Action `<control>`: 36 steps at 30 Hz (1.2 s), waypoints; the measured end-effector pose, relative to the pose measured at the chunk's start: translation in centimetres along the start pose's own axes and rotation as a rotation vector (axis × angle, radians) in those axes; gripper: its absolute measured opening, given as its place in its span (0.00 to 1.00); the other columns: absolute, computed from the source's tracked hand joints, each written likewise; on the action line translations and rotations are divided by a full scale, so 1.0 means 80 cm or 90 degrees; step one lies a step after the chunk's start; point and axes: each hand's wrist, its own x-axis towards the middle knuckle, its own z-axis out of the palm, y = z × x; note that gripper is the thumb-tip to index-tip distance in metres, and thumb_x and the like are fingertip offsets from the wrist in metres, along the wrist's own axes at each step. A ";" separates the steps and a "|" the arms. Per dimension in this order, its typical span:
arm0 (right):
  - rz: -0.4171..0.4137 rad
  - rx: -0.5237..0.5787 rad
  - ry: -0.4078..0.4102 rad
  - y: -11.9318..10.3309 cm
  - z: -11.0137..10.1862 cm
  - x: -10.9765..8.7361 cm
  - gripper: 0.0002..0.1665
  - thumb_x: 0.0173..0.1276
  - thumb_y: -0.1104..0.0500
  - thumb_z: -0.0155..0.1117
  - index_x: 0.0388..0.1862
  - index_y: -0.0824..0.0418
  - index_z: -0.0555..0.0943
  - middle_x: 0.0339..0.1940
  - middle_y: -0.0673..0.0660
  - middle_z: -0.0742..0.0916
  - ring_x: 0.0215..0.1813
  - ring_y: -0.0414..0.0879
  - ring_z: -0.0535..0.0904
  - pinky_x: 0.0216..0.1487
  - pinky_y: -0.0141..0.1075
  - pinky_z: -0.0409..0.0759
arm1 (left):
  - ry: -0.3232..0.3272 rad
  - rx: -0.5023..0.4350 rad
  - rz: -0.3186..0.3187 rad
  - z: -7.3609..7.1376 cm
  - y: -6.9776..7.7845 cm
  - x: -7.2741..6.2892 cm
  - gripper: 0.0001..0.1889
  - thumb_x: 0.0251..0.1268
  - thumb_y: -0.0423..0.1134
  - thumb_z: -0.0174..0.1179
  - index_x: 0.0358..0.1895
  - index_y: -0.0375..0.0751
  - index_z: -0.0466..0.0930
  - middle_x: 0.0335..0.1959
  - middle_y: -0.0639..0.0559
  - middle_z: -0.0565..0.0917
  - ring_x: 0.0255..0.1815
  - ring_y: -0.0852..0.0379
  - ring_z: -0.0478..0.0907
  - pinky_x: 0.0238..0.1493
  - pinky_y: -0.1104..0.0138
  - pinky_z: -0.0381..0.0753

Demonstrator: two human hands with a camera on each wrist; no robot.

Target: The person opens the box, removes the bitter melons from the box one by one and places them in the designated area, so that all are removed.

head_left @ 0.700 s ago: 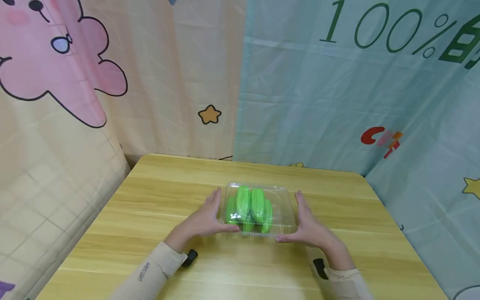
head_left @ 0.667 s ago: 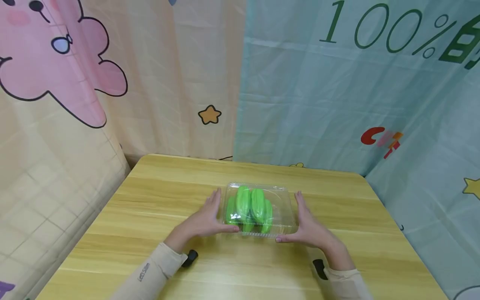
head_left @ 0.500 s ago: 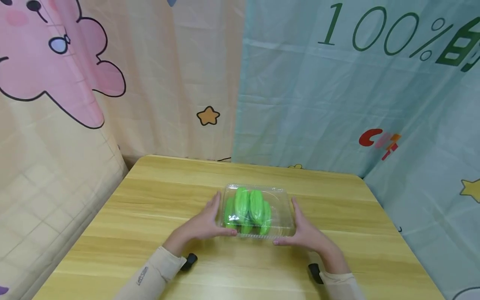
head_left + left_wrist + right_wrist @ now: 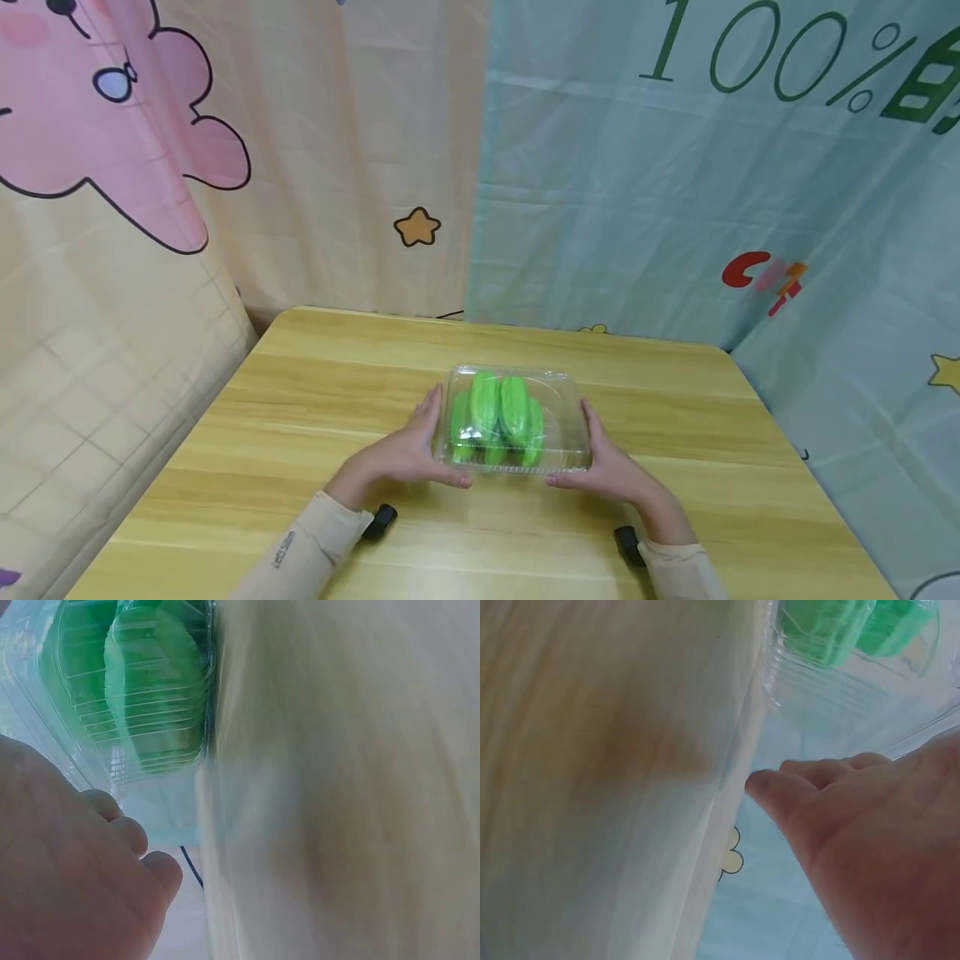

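Observation:
A clear plastic clamshell box (image 4: 566, 425) with its lid down sits mid-table and holds several bright green, ridged, elongated pieces (image 4: 514, 410) that look like gourds. At the box's left side is my left hand (image 4: 401, 450), fingers fairly straight along the side and thumb by the front left corner. My right hand (image 4: 618, 462) flanks the right side the same way, its thumb near the front right corner. In the left wrist view the box (image 4: 161, 697) shows its ribbed wall beside the fingertips. From the right wrist view, firm contact between the right fingers and the box cannot be told.
The wooden table (image 4: 337, 375) has rounded far corners. Printed curtains (image 4: 600, 208) hang behind it and along both sides. A black device (image 4: 381, 522) is at the left wrist, and a similar black device (image 4: 630, 546) is at the right wrist.
Both hands have come in closer to the box's sides. The left thumb has shifted down and slightly left along the front edge. The box stays in about the same place.

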 end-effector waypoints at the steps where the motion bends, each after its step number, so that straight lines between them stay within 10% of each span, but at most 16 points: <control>1: 0.000 -0.001 -0.001 0.000 -0.001 0.000 0.84 0.52 0.41 0.82 0.82 0.56 0.25 0.80 0.74 0.42 0.78 0.72 0.45 0.73 0.65 0.50 | -0.003 0.000 0.000 0.000 0.000 0.000 0.81 0.40 0.63 0.80 0.77 0.49 0.13 0.81 0.44 0.23 0.80 0.43 0.25 0.76 0.48 0.36; 21: -0.058 -0.027 -0.053 0.007 -0.007 -0.007 0.70 0.69 0.42 0.68 0.82 0.55 0.24 0.82 0.62 0.35 0.80 0.63 0.35 0.75 0.61 0.41 | -0.007 0.003 -0.024 -0.002 -0.006 -0.004 0.74 0.49 0.66 0.73 0.79 0.49 0.17 0.82 0.44 0.27 0.81 0.45 0.28 0.76 0.48 0.39; 36: -0.055 -0.056 -0.048 0.003 -0.004 -0.008 0.68 0.70 0.38 0.65 0.82 0.57 0.26 0.82 0.63 0.35 0.80 0.65 0.38 0.75 0.60 0.44 | 0.040 0.121 0.008 -0.004 -0.007 -0.009 0.66 0.57 0.76 0.59 0.81 0.39 0.28 0.82 0.39 0.33 0.80 0.35 0.35 0.76 0.48 0.42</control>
